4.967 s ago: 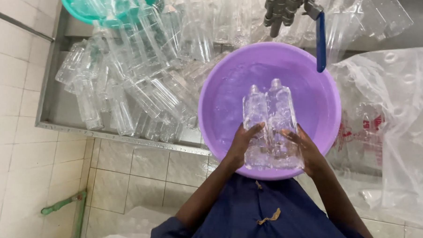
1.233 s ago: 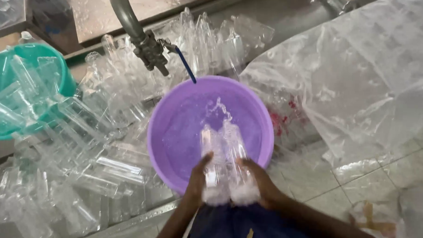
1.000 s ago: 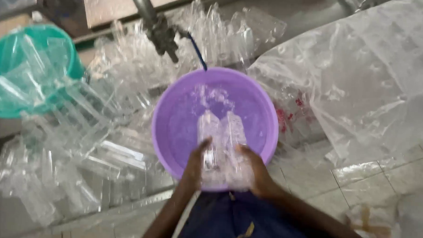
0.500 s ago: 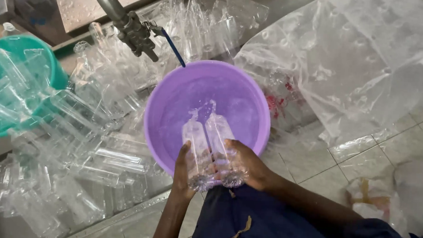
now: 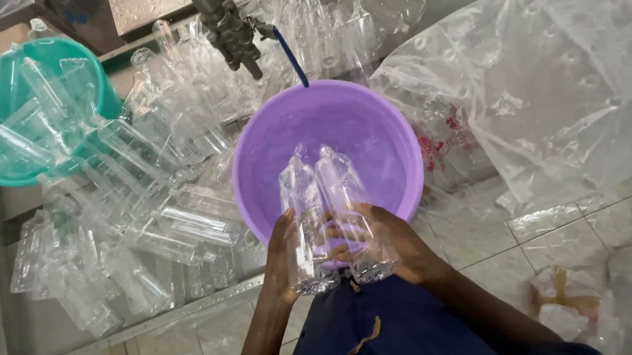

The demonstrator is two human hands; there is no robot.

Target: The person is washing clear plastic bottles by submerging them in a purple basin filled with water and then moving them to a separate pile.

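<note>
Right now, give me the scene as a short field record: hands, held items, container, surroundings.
left hand: grips the left clear plastic bottle at its lower half
right hand: wraps the right clear plastic bottle
bottles: side by side, necks pointing into the basin
container: purple basin, wet inside
tap: metal tap above the basin's far rim
left of basin: pile of clear bottles; green basin holding more
right: large clear plastic bags
</note>
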